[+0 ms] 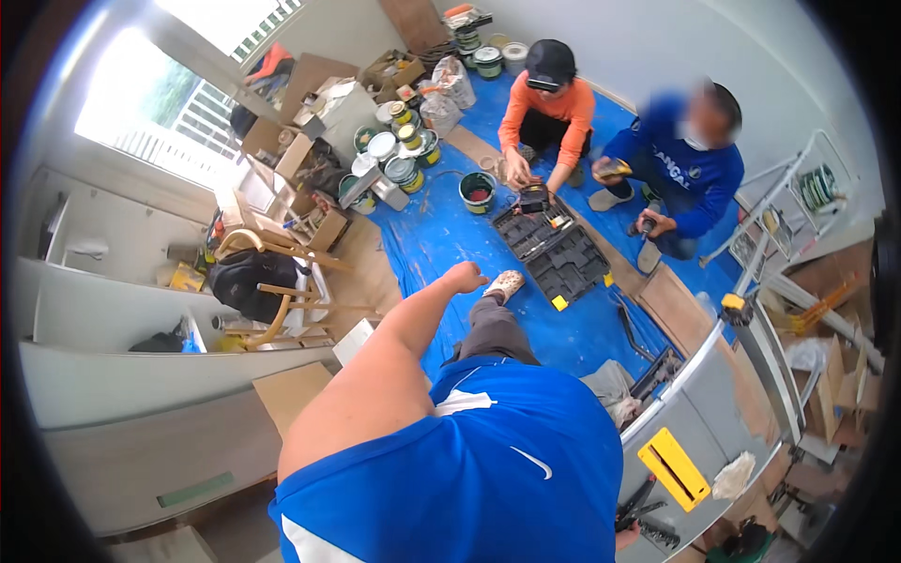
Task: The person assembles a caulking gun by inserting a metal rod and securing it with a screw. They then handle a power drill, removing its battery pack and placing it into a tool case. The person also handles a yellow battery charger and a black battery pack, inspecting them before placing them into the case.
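Your left hand (465, 277) is stretched forward over the blue tarp (441, 235), its grip curled together into a loose fist on nothing. Just beyond and to the right of the grip lies an open black tool case (554, 249), well apart from your fingers. Your foot in a pale shoe (507, 283) rests just right of the grip. Left of the grip the tarp's edge meets bare wooden floor (361, 267), with a wooden chair (282, 300) further left. Open tarp lies ahead, up to a green bucket (477, 190). Two crouching people work past the case. Your right hand (627, 537) shows only at the lower edge, by a grey bench (694, 413); I cannot tell its grip.
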A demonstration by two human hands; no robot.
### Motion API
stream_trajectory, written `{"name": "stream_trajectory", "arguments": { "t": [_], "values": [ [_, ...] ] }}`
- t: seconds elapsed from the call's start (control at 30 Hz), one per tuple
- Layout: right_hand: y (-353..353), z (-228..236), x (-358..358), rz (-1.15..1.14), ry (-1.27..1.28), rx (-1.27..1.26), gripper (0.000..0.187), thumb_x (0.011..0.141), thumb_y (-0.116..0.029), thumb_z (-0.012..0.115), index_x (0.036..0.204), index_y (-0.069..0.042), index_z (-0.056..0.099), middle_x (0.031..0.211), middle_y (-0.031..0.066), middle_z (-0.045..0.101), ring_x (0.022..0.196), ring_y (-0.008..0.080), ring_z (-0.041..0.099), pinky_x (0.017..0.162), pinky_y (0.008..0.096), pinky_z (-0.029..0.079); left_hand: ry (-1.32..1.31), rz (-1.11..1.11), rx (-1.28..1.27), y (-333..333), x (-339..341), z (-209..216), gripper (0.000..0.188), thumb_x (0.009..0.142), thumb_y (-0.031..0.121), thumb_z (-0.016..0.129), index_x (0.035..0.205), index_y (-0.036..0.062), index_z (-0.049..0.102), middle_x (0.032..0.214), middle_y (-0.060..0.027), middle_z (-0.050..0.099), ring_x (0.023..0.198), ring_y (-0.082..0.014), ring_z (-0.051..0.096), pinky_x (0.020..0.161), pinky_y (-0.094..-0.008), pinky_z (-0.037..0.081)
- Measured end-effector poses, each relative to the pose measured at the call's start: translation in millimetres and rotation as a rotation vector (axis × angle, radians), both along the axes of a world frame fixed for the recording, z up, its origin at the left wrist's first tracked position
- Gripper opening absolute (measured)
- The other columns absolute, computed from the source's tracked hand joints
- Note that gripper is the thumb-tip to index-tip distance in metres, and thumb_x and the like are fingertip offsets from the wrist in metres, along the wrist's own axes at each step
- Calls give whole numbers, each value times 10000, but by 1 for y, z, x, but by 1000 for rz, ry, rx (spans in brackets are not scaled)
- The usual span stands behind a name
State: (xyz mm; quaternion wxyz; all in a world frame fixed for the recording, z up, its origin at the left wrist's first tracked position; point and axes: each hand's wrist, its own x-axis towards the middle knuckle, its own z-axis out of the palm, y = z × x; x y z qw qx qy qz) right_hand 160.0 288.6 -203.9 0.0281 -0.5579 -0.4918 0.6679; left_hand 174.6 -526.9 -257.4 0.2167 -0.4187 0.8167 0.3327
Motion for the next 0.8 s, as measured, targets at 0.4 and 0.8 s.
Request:
{"name": "stream_trajectory", "arguments": {
  "t": [0.4, 0.8],
  "values": [
    [-75, 105, -15, 500, -914, 1096, 644, 939, -539, 652, 1358, -52, 613, 1206, 246, 677, 1049, 413, 672, 864, 534, 544, 90, 166, 212, -188, -79, -110, 611, 905, 538, 703, 1187, -2, 738, 1168, -225, 734, 1094, -334, 710, 948, -425, 546],
    [-468, 124, -186, 1490, -44, 1043, 296, 1070, -245, 537, 1036, 10, 685, 727, 63, 543, 676, 157, 522, 622, 325, 440, 128, 816, 718, -241, -208, -164, 916, 896, 697, 646, 1548, 97, 413, 1437, -189, 559, 1276, -356, 553, 1039, -570, 434]
  ]
}}
